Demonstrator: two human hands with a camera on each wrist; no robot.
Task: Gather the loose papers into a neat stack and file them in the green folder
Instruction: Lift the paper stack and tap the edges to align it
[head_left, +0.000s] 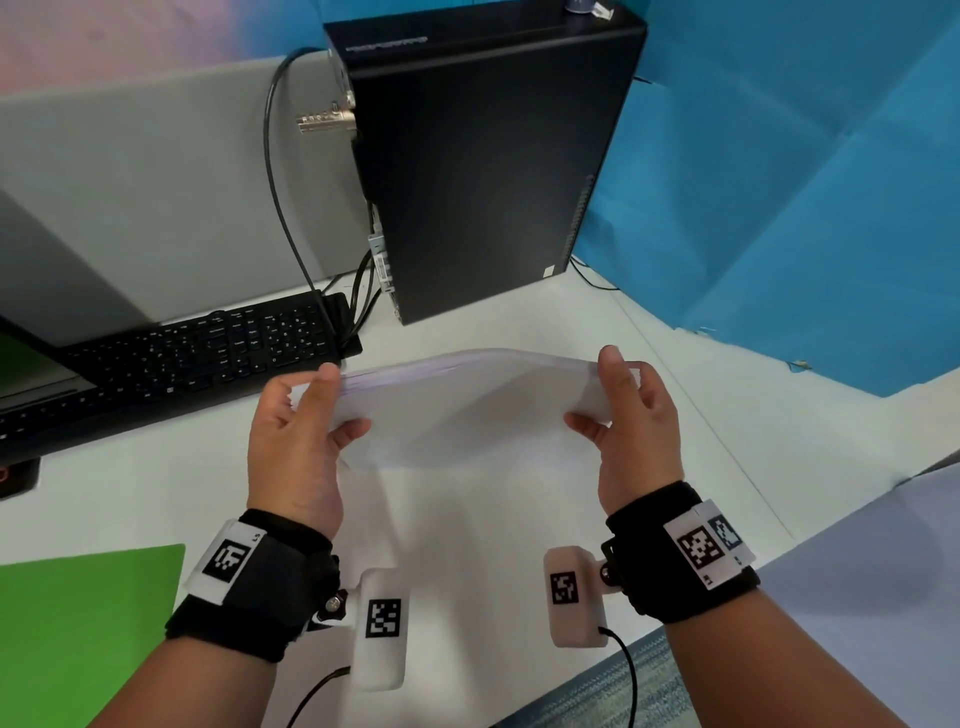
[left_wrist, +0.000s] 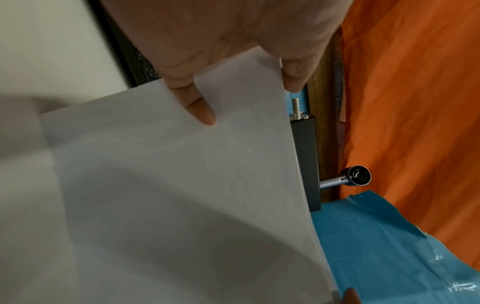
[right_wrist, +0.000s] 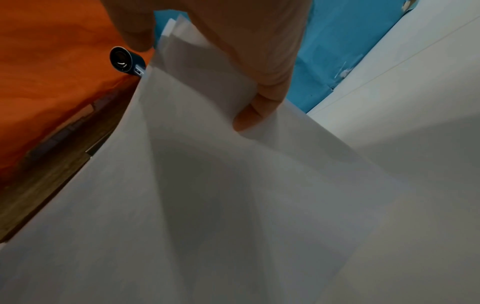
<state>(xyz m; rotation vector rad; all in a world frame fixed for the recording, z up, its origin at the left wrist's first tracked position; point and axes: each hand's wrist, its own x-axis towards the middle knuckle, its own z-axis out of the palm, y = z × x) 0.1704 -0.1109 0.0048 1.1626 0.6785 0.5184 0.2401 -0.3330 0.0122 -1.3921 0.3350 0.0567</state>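
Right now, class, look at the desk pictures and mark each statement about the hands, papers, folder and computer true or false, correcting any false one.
1. Both hands hold the papers. True: the left hand and right hand grip opposite ends.
2. The papers lie flat on the desk. False: they are held up above it.
3. The green folder lies to the left of the left wrist. True.
4. The papers are already inside the folder. False: they are still in the hands, apart from it.
5. The keyboard is right of the computer tower. False: it is on the left.
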